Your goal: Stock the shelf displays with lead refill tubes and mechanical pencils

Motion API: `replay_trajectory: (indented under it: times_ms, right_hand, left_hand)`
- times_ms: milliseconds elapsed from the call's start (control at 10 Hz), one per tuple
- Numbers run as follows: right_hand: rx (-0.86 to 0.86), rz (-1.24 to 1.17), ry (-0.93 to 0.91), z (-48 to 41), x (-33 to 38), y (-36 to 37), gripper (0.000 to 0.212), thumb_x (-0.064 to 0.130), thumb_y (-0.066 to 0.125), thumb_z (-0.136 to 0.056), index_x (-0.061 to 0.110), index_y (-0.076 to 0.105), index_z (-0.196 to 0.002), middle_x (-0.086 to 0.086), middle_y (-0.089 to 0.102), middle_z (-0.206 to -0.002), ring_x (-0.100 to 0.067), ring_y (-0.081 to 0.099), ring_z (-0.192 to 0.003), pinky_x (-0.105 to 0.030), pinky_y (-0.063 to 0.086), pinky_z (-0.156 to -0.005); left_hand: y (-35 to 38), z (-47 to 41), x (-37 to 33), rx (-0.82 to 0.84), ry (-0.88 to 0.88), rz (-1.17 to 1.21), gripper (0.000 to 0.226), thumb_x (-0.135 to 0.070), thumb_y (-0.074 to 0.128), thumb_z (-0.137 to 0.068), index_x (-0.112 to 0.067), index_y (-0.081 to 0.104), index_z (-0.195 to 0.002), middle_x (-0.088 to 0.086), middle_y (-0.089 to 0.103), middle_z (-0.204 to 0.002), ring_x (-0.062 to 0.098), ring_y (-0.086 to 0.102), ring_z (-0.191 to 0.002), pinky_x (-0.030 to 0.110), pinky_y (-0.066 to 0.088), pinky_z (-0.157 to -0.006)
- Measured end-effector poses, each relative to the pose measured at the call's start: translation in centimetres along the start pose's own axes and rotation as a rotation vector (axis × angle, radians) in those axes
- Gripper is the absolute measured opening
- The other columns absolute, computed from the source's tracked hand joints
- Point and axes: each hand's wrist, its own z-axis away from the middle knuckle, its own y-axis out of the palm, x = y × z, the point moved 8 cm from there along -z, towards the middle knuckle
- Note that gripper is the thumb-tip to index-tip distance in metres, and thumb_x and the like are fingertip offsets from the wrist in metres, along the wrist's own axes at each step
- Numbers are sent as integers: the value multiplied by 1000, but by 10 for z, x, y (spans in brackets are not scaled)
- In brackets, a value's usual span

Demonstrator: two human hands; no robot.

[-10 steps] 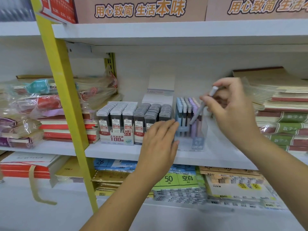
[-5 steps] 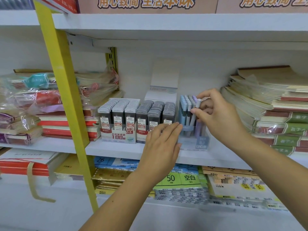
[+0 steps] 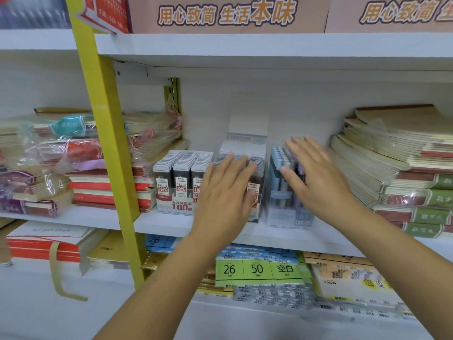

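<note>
Pencils (image 3: 275,168) and lead refills (image 3: 182,168) look basically stocked
Both sit right of the yellow post (image 3: 105,133), pencils farther out; left hand (image 3: 223,197) and right hand (image 3: 318,182) hover in front, fingers spread, empty.

Banner (image 3: 228,13) reads 用心致简 生活本味; green pack (image 3: 257,278) reads 26, 50, 空白.

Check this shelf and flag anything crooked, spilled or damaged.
The grey lead refill tubes and pastel mechanical pencils stand upright in tidy rows. Only oddity: a beige tape strip dangles loose from the red-edged notebook stack below left.
</note>
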Motion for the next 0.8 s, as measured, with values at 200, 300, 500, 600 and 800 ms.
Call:
replay_trajectory:
  times_ms: [200,300,500,600,800]
  right_hand:
    - [147,76,-29,-2,3,9,50,43,40,-100,28,35,-148,5,34,-155,-12,25,-144,-28,18,-114]
    - [148,115,-22,-3,5,6,47,42,42,-100,27,41,-144,3,38,-153,-15,30,-142,-29,23,-113]
    - [126,202,-127,-11,58,18,60,51,27,-99,22,25,-152,0,26,-158,-17,14,-148,-33,2,-117]
    - [228,166,-212,-7,88,49,62,50,26,-101,23,12,-154,-1,12,-162,-18,6,-149,-30,-2,-115]
    - [209,54,-162,-5,100,53,58,47,30,-101,25,18,-153,2,16,-161,-15,9,-149,-29,2,-118]
  left_hand:
    - [14,-13,31,197,-50,-93,53,-38,36,-105,-30,26,-156,-7,28,-163,15,14,-153,44,3,-124]
    - [12,-16,31,198,-43,-81,49,-39,36,-105,-32,31,-154,-10,35,-159,14,22,-150,44,7,-124]
    - [-15,-17,56,99,-83,-72,52,-44,39,-104,-24,38,-151,0,36,-160,20,21,-152,47,10,-124]
    - [-19,-6,85,121,-160,-131,52,-44,39,-103,-21,40,-150,3,34,-160,23,19,-152,47,7,-123]
    - [-30,-2,90,88,-132,-175,55,-44,38,-104,-21,33,-153,1,34,-160,20,20,-152,44,6,-124]
